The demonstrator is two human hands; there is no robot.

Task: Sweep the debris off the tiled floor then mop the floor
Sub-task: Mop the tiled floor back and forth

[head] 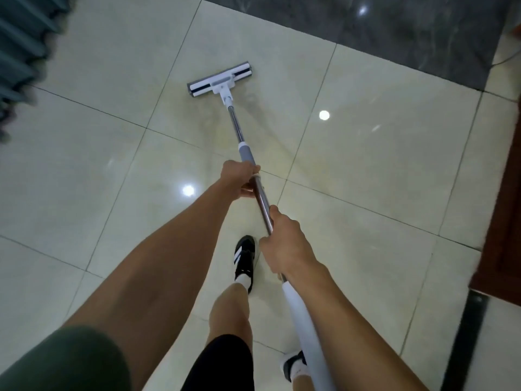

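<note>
Pale tiled floor [366,170] is lying open all around the mop head [219,79], to its left, right and front. A dark stone strip [394,38] is running beyond it at the top. Grey pleated curtain [19,46] is hanging at the far left edge, and a brown wooden frame [504,221] is standing along the right, both well apart from the mop head.

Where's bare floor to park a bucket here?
Bare tile: left of the mop head up to the curtain, and right of the mop pole toward the dark slab. Crowded near both shoes, left hand and right hand.
</note>
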